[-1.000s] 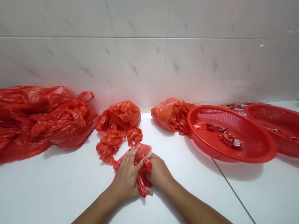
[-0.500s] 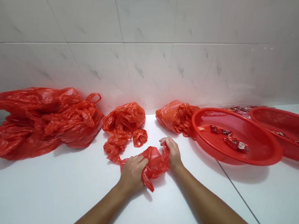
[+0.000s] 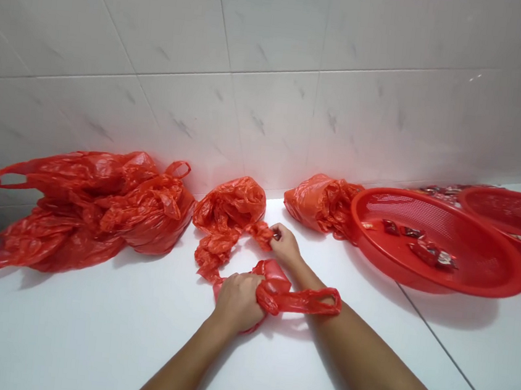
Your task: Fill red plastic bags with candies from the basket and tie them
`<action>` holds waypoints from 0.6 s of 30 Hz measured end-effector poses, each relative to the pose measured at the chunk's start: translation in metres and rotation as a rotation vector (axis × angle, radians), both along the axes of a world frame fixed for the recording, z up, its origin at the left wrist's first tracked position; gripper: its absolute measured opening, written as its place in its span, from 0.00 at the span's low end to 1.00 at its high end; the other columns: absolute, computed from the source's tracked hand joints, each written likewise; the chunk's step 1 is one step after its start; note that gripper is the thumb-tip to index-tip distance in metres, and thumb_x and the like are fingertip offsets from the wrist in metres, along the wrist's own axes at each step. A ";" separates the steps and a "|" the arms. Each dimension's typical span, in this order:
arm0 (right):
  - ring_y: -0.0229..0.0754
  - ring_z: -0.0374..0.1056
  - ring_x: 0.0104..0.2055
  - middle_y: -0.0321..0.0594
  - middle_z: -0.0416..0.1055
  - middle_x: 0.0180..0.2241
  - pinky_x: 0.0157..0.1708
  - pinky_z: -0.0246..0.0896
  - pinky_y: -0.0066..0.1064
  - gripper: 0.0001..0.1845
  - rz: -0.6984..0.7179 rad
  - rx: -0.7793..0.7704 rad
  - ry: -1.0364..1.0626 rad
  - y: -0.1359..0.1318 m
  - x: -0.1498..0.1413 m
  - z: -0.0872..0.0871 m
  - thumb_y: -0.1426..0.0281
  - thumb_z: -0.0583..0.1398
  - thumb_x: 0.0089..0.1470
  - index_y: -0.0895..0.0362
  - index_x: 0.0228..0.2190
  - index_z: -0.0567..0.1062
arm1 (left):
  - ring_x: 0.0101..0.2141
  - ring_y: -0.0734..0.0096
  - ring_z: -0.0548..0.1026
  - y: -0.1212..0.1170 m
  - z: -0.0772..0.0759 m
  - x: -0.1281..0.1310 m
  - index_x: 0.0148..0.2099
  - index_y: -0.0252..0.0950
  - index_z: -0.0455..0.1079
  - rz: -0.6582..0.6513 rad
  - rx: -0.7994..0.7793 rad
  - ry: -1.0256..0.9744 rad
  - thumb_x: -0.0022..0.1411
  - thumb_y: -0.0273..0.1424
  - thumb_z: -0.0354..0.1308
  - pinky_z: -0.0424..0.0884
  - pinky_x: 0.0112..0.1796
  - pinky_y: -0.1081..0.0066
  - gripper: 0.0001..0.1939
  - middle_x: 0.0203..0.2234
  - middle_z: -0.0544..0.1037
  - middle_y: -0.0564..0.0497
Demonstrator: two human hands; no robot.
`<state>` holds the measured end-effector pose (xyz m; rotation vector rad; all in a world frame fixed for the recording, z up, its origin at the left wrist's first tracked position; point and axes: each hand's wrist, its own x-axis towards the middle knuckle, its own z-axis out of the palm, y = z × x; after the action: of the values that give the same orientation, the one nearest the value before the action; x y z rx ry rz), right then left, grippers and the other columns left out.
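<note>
Currently, left hand [image 3: 237, 302]: closed tightly over a crumpled red plastic bag [image 3: 274, 286], which is pressed onto the white countertop [image 3: 87, 338].

Right hand [image 3: 284, 245]: narrowly pinched, with a twisted strip of a bunched red bag [image 3: 231, 210] held between thumb and fingers.

Held bags: both are placed on the countertop between the hands and the wall. A stretched handle loop [image 3: 305, 302] from the left-hand bag is laid against the right forearm [image 3: 356, 348]. A trailing strip is seen running between the two, but whether they are one bag cannot be told.

Other bags: a large heap of red bags [image 3: 86, 208] is piled against the wall on the left. A smaller red bag [image 3: 320, 204] is set just beside the nearer basket.

Baskets: two red perforated plastic baskets [image 3: 409, 195] are placed on the right, overlapping. Wrapped sweets [image 3: 426, 253] are lying in the nearer one.

Wall: white marble-effect tiles [image 3: 261, 96] are seen behind everything.
</note>
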<state>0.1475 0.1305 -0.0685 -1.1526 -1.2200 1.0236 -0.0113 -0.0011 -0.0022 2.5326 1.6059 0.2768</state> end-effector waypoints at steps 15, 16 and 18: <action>0.33 0.54 0.20 0.26 0.63 0.21 0.20 0.46 0.26 0.15 0.027 -0.116 0.627 -0.052 0.029 -0.002 0.64 0.68 0.50 0.51 0.38 0.72 | 0.26 0.63 0.74 -0.004 -0.008 0.006 0.26 0.41 0.68 0.088 -0.092 0.042 0.57 0.30 0.58 0.52 0.29 0.65 0.07 0.24 0.78 0.53; 0.34 0.56 0.21 0.27 0.64 0.21 0.21 0.48 0.26 0.15 0.021 -0.119 0.645 -0.049 0.031 -0.001 0.65 0.68 0.49 0.51 0.38 0.72 | 0.26 0.63 0.74 -0.003 -0.009 0.008 0.26 0.41 0.68 0.104 -0.098 0.054 0.57 0.30 0.57 0.52 0.29 0.65 0.07 0.23 0.77 0.53; 0.34 0.60 0.23 0.28 0.68 0.24 0.22 0.52 0.26 0.17 0.014 -0.124 0.674 -0.047 0.036 0.000 0.68 0.67 0.46 0.50 0.39 0.72 | 0.25 0.61 0.74 -0.003 -0.009 0.012 0.25 0.41 0.68 0.133 -0.114 0.081 0.57 0.30 0.56 0.53 0.29 0.65 0.09 0.22 0.77 0.51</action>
<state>0.1835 0.0838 -0.0688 -0.7841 -0.6340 1.3681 0.0011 -0.0041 -0.0109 2.3860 1.7688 0.0933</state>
